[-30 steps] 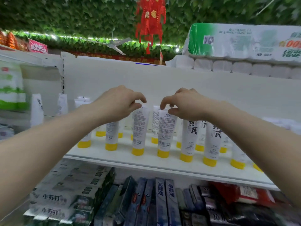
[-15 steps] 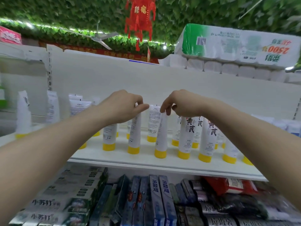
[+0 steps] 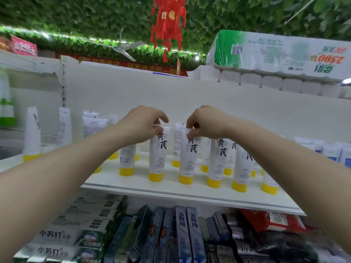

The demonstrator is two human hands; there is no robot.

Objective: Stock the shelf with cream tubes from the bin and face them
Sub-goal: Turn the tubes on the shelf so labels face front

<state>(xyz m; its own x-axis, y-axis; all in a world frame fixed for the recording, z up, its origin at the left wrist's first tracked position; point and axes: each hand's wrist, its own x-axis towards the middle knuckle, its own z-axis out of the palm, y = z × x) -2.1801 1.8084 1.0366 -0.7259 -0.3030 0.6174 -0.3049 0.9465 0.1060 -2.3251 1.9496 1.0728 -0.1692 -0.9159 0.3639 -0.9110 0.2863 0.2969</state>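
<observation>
Several white cream tubes with yellow caps stand cap-down on the white shelf [image 3: 133, 184]. My left hand [image 3: 141, 123] pinches the crimped top of one front-row tube [image 3: 158, 160], whose black label characters face me. My right hand [image 3: 204, 121] pinches the top of the neighbouring tube [image 3: 187, 162], also label forward. To the right stand more front-facing tubes [image 3: 217, 160]. Tubes at the left [image 3: 63, 128] and behind show their backs or sides. No bin is in view.
Toothpaste boxes [image 3: 182, 234] and soda toothpaste cartons [image 3: 62, 236] fill the shelf below. A large pack of toilet rolls [image 3: 281, 57] lies on top of the shelving at the right. A red ornament [image 3: 168, 25] hangs from the leafy ceiling.
Both pinched tubes have been turned from back or side view so their front labels face me. My hands stayed on the tube tops.
</observation>
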